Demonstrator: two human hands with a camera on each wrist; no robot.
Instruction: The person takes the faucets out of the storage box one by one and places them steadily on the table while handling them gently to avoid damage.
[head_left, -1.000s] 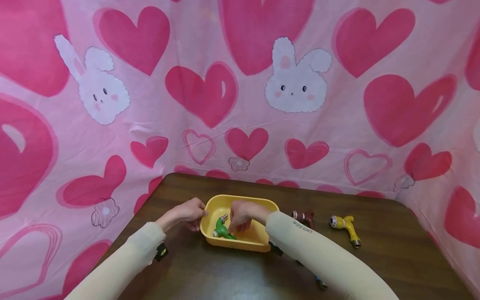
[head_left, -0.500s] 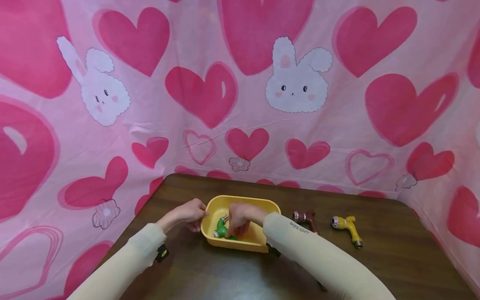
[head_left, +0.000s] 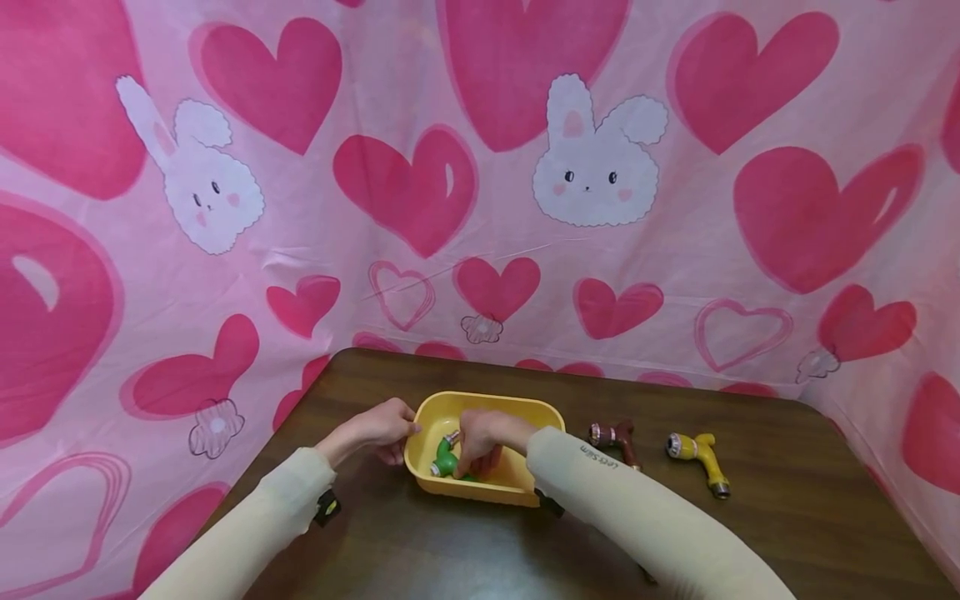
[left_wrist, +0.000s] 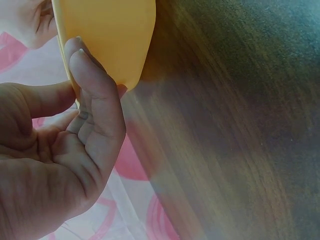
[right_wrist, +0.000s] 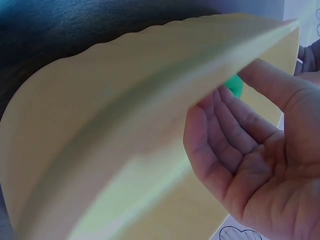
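Observation:
A yellow plastic basin [head_left: 495, 493] sits on the table, and my left hand [head_left: 386, 425] pinches its left rim between thumb and fingers. The left wrist view shows these fingers curled at the basin's wall [left_wrist: 115, 40]. My right hand [head_left: 482, 442] is down inside the basin, its fingers bent round a green tap-shaped fitting [head_left: 445, 461] with silvery ends. In the right wrist view, a bit of the green fitting [right_wrist: 236, 86] shows between thumb and fingers; the basin's rim hides the fingertips.
To the right of the basin lie a brown tap-shaped fitting [head_left: 621, 435] and a yellow one [head_left: 701, 458]. The right sleeve [head_left: 600, 483] crosses over the table and partly covers the brown fitting. Behind the dark wooden table [head_left: 420, 558] hangs a pink heart-patterned cloth [head_left: 510, 233].
My right hand has shifted slightly over the green fitting and covers more of it. The left hand stays on the rim. A blue piece seen earlier beside the right sleeve is now hidden.

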